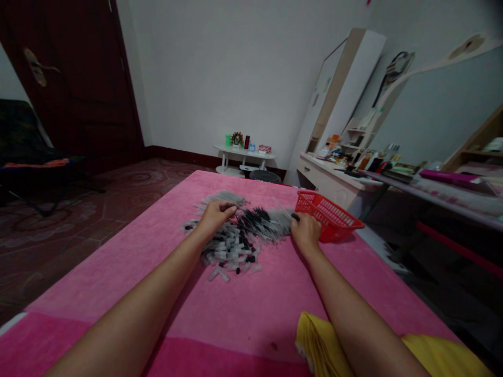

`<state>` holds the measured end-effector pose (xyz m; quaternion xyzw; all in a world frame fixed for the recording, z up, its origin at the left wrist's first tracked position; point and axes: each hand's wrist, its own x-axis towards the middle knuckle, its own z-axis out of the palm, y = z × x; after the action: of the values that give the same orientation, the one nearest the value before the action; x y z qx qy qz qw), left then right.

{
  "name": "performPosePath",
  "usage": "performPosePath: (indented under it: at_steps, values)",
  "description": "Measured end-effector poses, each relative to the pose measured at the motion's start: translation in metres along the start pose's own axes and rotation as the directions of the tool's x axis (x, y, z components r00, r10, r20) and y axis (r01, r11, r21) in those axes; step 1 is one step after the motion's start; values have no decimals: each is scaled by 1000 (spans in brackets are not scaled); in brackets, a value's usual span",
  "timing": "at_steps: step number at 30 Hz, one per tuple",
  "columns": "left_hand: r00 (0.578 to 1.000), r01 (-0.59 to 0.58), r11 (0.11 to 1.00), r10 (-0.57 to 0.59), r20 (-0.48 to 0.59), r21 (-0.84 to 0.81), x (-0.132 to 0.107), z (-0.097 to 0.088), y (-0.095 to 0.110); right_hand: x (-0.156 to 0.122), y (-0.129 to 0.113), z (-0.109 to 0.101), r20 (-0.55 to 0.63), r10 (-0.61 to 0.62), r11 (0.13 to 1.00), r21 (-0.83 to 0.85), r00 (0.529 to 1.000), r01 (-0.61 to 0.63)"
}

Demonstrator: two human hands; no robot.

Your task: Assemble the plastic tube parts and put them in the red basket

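Observation:
My left hand (217,217) is over the left side of the heap, thumb and fingers pinched together; what is between them is too small to tell. My right hand (307,233) is closed at the right end of the heap, with a small black piece (295,217) showing at its fingertips. Between the hands lies a bundle of thin sticks (257,222), black on one part and clear on the other. Nearer to me spreads a loose pile of short clear tubes (231,251) mixed with small black pieces. More pale thin sticks (226,197) lie behind my left hand.
A red plastic basket (334,222) stands just right of my right hand. The surface has a pink cloth (157,283) over it. Yellow fabric (320,340) lies under my right forearm. A dressing table (330,175) with bottles stands to the right.

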<state>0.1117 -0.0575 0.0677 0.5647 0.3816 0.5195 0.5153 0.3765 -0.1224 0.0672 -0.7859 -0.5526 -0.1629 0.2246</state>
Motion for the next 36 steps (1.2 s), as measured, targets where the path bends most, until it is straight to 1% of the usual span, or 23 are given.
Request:
performPosePath:
  at_steps: [2,3,5,7,8,10,12,15,20,24,29,33,36]
  values:
    - [999,20,1000,-20,28,-18,-4,6,3,0,-10,-5,-50,-19,984,173,999,27]
    - [998,33,998,-31,50,-44,-6,10,5,-2,-17,-8,-66,-56,963,258,996,72]
    - [993,68,988,-53,108,-140,-11,17,7,-7,-33,-13,-72,-173,903,388,982,187]
    - [985,109,963,-71,157,-247,-15,21,8,-15,-49,-16,-65,-294,839,460,954,290]
    - [983,126,949,-80,166,-289,-16,22,8,-19,-56,-17,-58,-338,815,481,939,323]
    - [986,144,930,-107,128,-337,-14,21,7,-28,-65,-17,-36,-375,797,498,926,342]
    - [988,151,921,-146,42,-360,-11,16,7,-34,-67,-14,-3,-374,814,479,928,329]
    - [981,142,904,-182,-63,-403,-5,6,6,-38,-65,-9,55,-395,855,387,917,345]
    - [968,75,864,-183,-171,-497,-1,-7,3,-35,-70,-3,147,-433,891,217,889,398]
    - [942,45,813,-228,-246,-581,3,-14,2,-32,-79,0,195,-456,890,118,868,441]
    - [927,31,773,-260,-271,-634,7,-23,1,-34,-84,2,204,-465,882,27,862,470]
    - [924,45,766,-277,-265,-641,7,-24,-1,-36,-85,2,180,-490,866,-10,853,500]
    - [928,46,773,-268,-259,-633,5,-22,-1,-38,-83,0,146,-464,884,19,874,466]
